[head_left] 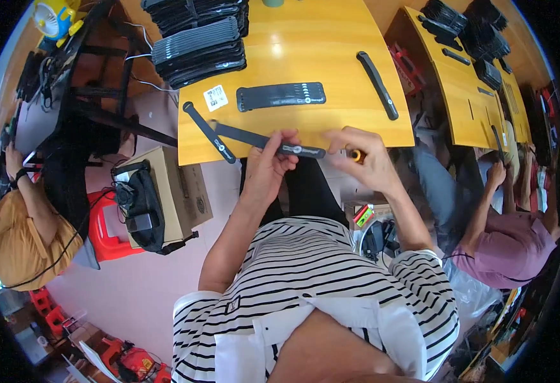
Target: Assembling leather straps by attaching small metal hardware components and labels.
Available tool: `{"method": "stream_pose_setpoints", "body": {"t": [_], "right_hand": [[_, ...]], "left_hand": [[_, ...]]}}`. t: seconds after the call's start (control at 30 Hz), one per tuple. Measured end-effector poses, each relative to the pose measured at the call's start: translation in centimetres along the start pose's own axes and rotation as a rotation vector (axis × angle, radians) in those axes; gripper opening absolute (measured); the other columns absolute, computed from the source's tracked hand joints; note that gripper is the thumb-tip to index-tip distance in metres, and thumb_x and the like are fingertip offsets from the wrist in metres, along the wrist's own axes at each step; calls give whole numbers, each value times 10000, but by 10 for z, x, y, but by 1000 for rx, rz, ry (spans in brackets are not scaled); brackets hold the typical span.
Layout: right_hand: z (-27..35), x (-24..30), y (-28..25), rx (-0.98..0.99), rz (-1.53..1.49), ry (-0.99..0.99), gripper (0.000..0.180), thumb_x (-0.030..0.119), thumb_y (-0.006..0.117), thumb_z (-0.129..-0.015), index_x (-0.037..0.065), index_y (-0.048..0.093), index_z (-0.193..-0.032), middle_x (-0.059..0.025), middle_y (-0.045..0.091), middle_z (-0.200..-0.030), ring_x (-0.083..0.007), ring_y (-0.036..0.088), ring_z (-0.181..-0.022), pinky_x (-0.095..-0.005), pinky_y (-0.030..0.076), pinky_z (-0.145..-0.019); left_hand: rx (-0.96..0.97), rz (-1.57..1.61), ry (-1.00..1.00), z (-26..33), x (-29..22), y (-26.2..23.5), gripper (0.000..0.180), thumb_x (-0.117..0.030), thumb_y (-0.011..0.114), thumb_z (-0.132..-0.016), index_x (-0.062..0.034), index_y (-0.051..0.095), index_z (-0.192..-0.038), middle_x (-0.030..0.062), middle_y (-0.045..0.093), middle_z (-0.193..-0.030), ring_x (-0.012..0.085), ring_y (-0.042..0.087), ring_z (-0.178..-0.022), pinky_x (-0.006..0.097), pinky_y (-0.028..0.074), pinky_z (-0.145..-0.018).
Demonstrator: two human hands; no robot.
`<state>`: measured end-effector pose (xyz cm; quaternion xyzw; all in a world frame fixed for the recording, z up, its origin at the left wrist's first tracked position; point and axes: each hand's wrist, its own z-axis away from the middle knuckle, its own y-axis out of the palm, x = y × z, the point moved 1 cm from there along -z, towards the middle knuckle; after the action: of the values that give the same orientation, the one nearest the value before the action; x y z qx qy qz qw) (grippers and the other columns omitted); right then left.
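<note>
Over the table's near edge, my left hand pinches a long flat black strap with pale printing at one end. The strap slants from the upper left toward my right hand. Just past its printed end is my right hand, fingers curled around a small yellow-and-black handled tool; most of the tool is hidden in the palm and I cannot tell its kind. A single black strap lies at the left table edge, partly beside the held one. Another strap lies at the right.
On the yellow table lie a flat bundle of straps and a white label. Stacked bundles stand at the back left. A cardboard box with a black bag is at lower left. People sit on both sides.
</note>
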<state>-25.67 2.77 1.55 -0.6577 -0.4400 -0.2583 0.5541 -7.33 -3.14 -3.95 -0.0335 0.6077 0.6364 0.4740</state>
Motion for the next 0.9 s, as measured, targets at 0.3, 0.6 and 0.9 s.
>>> {"method": "stream_pose_setpoints", "body": {"t": [0.3,0.6,0.9], "right_hand": [[11,-31,27,-134,-607,592,147,150,584,-821,18,611,-765,-19,572,-607,-16,352,-384,-171,244,-360],[7,-62,13,-280,-474,645,121,140,610,-777,36,606,-717,3,531,-547,-24,332,-360,-185,216,-333],[-39,-106,17,-399,-357,603,129,98,668,-729,2,620,-658,-13,573,-595,-68,482,-548,-220,360,-521]], "left_hand": [[-46,-165,75,-6,9,-1,284,-227,464,-927,16,567,-1033,89,613,-879,109,600,-648,210,528,-549],[-261,-191,194,-17,-34,-60,177,-140,530,-891,-3,595,-983,65,635,-877,94,619,-659,203,534,-590],[-424,-641,308,-73,-51,-89,110,-40,646,-784,18,596,-863,50,608,-678,90,560,-510,175,441,-464]]}}
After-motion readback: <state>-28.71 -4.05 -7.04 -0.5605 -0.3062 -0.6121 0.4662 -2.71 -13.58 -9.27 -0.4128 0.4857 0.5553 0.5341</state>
